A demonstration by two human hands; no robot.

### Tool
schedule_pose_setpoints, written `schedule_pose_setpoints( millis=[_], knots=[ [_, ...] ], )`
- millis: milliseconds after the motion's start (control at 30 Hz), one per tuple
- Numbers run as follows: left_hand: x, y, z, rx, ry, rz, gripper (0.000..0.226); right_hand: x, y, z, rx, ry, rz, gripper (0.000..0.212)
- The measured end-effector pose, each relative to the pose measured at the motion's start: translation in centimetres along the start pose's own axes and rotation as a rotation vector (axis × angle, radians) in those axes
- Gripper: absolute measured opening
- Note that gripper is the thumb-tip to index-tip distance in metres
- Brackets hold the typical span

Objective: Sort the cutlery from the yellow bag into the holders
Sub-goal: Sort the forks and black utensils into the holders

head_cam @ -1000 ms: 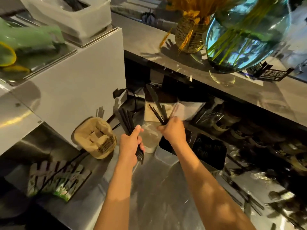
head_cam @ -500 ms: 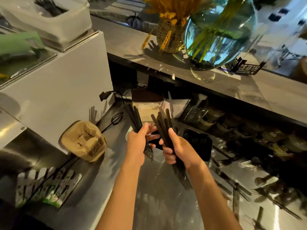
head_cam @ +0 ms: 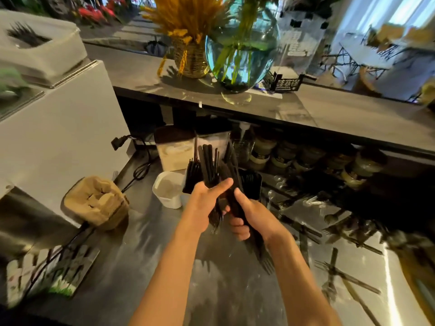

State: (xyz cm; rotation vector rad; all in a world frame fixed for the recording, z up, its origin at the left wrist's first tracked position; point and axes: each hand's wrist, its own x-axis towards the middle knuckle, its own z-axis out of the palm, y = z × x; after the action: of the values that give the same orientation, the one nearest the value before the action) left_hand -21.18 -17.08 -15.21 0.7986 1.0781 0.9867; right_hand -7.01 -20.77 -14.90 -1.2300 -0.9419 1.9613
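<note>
Two bare hands meet above the middle of a steel worktop (head_cam: 146,267), each holding a bundle of black forks. The left hand (head_cam: 203,207) grips its forks (head_cam: 208,165) with the fingers curled round and the thumb laid across the front. Their long axis is close to upright: handles point up and away, tines point down toward the person. The right hand (head_cam: 253,218) clenches a second bundle (head_cam: 264,255) that slants, handles up and to the far left, tines down and to the near right below the wrist. The two bundles cross just between the hands, so their middles are hidden and single pieces cannot be counted.

Just beyond the hands stand a white holder (head_cam: 168,189) on the left and a black holder (head_cam: 253,184) on the right, partly hidden behind the forks. More black cutlery (head_cam: 341,276) lies scattered on the worktop to the right, blurred. A brown paper bag (head_cam: 96,202) sits to the left. A glass vase (head_cam: 242,50) stands on the far shelf.
</note>
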Motion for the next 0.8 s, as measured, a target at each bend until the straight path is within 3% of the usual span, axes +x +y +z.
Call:
schedule_pose_setpoints(
  millis=[133,300,633,800],
  knots=[
    [-0.8,-0.2,0.8,0.010,0.003,-0.036,0.015,-1.5,0.8,-0.4,0.043,-0.060,-0.036,0.058],
    [-1.0,-0.8,1.8,-0.035,0.053,-0.075,0.039,-2.1,0.7,-0.6,-0.002,-0.027,-0.049,0.062],
    [-0.4,-1.9,3.7,-0.011,0.167,-0.080,0.025,-2.6,-0.2,-0.1,-0.238,0.312,-0.027,0.063],
    [-0.2,-2.0,3.8,-0.116,0.237,-0.124,0.017,-2.0,-0.5,-1.1,-0.018,0.314,0.084,0.052]
  ],
)
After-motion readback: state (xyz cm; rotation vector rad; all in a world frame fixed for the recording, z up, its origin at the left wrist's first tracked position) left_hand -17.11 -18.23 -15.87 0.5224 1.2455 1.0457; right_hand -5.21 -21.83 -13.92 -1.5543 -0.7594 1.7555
